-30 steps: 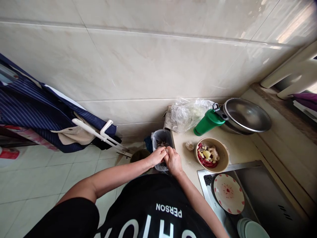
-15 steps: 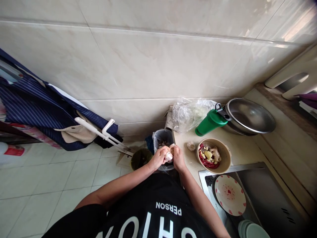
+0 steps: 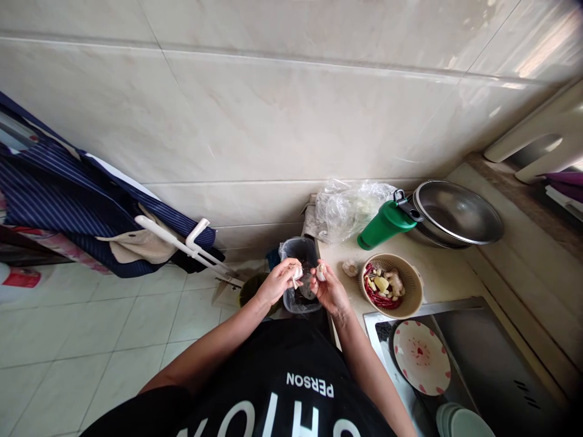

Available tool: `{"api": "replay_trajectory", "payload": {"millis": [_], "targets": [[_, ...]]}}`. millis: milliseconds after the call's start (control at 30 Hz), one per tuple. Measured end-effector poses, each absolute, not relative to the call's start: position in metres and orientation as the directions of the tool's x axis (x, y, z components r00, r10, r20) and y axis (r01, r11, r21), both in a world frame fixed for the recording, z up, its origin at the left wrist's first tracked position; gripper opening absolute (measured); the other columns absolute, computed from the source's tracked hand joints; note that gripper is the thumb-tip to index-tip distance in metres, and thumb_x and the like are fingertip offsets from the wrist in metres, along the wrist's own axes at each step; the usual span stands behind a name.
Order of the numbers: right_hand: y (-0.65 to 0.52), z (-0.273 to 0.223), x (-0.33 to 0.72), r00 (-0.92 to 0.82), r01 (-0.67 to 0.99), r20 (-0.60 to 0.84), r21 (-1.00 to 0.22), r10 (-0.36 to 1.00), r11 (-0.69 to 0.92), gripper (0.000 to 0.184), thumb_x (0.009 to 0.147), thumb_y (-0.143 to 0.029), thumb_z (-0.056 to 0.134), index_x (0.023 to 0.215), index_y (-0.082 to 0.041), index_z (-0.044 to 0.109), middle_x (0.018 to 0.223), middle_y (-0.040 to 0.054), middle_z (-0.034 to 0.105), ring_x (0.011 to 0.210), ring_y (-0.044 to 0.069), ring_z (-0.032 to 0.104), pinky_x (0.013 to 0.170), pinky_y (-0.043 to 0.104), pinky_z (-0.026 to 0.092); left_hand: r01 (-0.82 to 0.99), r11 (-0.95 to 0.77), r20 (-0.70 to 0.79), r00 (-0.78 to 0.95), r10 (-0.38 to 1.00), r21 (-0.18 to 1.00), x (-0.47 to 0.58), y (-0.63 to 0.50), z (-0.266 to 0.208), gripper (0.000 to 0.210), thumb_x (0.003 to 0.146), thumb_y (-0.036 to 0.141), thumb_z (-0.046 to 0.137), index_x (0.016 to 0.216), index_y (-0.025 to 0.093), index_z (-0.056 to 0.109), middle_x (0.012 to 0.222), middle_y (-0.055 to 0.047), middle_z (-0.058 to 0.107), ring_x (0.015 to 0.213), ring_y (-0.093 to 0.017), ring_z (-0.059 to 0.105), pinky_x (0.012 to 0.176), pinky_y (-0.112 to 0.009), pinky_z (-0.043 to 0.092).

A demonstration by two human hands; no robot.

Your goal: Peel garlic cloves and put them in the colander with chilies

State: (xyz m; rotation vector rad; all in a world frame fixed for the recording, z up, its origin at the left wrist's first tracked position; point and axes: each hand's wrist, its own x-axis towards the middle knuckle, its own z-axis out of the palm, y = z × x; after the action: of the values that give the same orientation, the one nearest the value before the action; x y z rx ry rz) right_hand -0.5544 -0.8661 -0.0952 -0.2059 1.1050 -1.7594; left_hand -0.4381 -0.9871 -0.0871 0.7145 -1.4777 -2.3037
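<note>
- The far side is closed off by the tiled wall [image 3: 273, 121].
- Room for the left arm is given over the floor [image 3: 127, 328].
- The counter [image 3: 437, 270] is bounded at its left edge by the bin [image 3: 301, 247], just beside it.
- The sink [image 3: 483, 346] is set into the counter, its rim close by the basket [image 3: 413, 290] of red chillies.
- The bin is lined with clear plastic, its mouth partly hidden by the hands.
- By the right hand [image 3: 331, 292], overlapping the counter's edge in view, one garlic piece [image 3: 321, 272] is pinched; by the left hand [image 3: 277, 284], a second garlic piece [image 3: 297, 273]. A gap is left between them.
- A garlic bulb [image 3: 350, 267] is seen between counter edge and basket.
</note>
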Motion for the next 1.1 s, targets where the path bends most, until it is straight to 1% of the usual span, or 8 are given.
{"api": "replay_trajectory", "payload": {"millis": [100, 200, 367, 433, 500, 600, 700, 1100], "targets": [[-0.865, -0.093, -0.554, -0.497, 0.599, -0.321, -0.799, -0.806, -0.051, 0.030, 0.081, -0.047, 0.055, 0.103, -0.027, 0.048, 0.083, 0.0014, 0.060, 0.051, 0.010, 0.046, 0.043, 0.020, 0.036, -0.127, -0.407, -0.326, -0.822, -0.468, 0.905, -0.441, -0.984, -0.086, 0.043, 0.082, 0.056, 0.049, 0.072, 0.014, 0.055, 0.059, -0.001, 0.055, 0.048, -0.009, 0.050, 0.043, -0.020, 0.041], [-0.865, -0.091, -0.552, -0.556, 0.420, -0.279, -0.907, -0.783, 0.024, 0.031, 0.084, -0.050, 0.048, 0.101, -0.025, 0.050, 0.080, 0.0015, 0.059, 0.048, 0.010, 0.041, 0.040, 0.020, 0.031, -0.274, -0.205, -0.341, -0.804, -0.488, 0.940, -0.447, -0.981, -0.084, 0.057, 0.082, 0.065, 0.037, 0.058, 0.015, 0.051, 0.046, 0.000, 0.050, 0.033, -0.007, 0.036, 0.034, -0.019, 0.025], [-0.867, -0.083, -0.542, -0.692, 0.052, -0.120, -0.992, -0.712, 0.117, 0.032, 0.084, -0.047, 0.051, 0.103, -0.022, 0.055, 0.081, 0.0036, 0.060, 0.064, 0.016, 0.053, 0.053, 0.025, 0.041, -0.191, 0.338, -0.018, -0.891, -0.453, 0.922, -0.456, -0.977, -0.076, 0.060, 0.089, 0.058, 0.028, 0.052, 0.017, 0.052, 0.049, -0.002, 0.050, 0.049, -0.012, 0.048, 0.051, -0.023, 0.035], [-0.864, -0.078, -0.539, -0.717, -0.164, -0.002, -0.972, -0.697, 0.171, 0.030, 0.085, -0.044, 0.050, 0.103, -0.020, 0.057, 0.089, 0.0061, 0.063, 0.076, 0.019, 0.057, 0.066, 0.027, 0.044, -0.164, 0.435, 0.038, -0.907, -0.420, 0.885, -0.459, -0.973, -0.072, 0.057, 0.091, 0.052, 0.032, 0.051, 0.017, 0.052, 0.050, -0.002, 0.051, 0.051, -0.013, 0.049, 0.055, -0.024, 0.035], [-0.860, -0.075, -0.537, -0.711, -0.303, 0.043, -0.920, -0.702, 0.250, 0.031, 0.089, -0.043, 0.044, 0.103, -0.019, 0.057, 0.080, 0.0041, 0.062, 0.071, 0.018, 0.056, 0.066, 0.027, 0.042, -0.158, 0.476, 0.062, -0.908, -0.413, 0.865, -0.460, -0.969, -0.069, 0.053, 0.091, 0.048, 0.037, 0.051, 0.017, 0.052, 0.051, -0.002, 0.052, 0.052, -0.012, 0.048, 0.055, -0.024, 0.034], [-0.852, -0.072, -0.533, -0.705, -0.232, -0.014, -0.940, -0.709, 0.249, 0.033, 0.091, -0.045, 0.037, 0.095, -0.018, 0.055, 0.062, -0.0024, 0.051, 0.055, 0.013, 0.047, 0.056, 0.024, 0.037, -0.139, 0.494, 0.087, -0.910, -0.406, 0.859, -0.462, -0.961, -0.066, 0.052, 0.092, 0.044, 0.037, 0.051, 0.016, 0.051, 0.053, -0.001, 0.052, 0.052, -0.011, 0.049, 0.055, -0.023, 0.034], [-0.850, -0.071, -0.530, -0.717, -0.102, -0.016, -0.987, -0.697, 0.128, 0.033, 0.092, -0.046, 0.036, 0.085, -0.018, 0.053, 0.062, -0.0036, 0.044, 0.056, 0.012, 0.041, 0.055, 0.022, 0.035, -0.107, 0.484, 0.102, -0.916, -0.387, 0.869, -0.463, -0.954, -0.066, 0.049, 0.093, 0.039, 0.036, 0.054, 0.015, 0.053, 0.055, -0.001, 0.056, 0.053, -0.011, 0.051, 0.055, -0.023, 0.036], [-0.861, -0.086, -0.520, -0.717, 0.230, -0.177, -0.973, -0.674, 0.010, 0.033, 0.086, -0.046, 0.044, 0.067, -0.020, 0.047, 0.059, -0.0036, 0.039, 0.053, 0.011, 0.036, 0.050, 0.022, 0.032, -0.104, 0.426, 0.118, -0.878, -0.464, 0.899, -0.457, -0.952, -0.077, 0.048, 0.092, 0.037, 0.033, 0.057, 0.015, 0.056, 0.060, -0.004, 0.061, 0.056, -0.012, 0.054, 0.056, -0.023, 0.039]]}}
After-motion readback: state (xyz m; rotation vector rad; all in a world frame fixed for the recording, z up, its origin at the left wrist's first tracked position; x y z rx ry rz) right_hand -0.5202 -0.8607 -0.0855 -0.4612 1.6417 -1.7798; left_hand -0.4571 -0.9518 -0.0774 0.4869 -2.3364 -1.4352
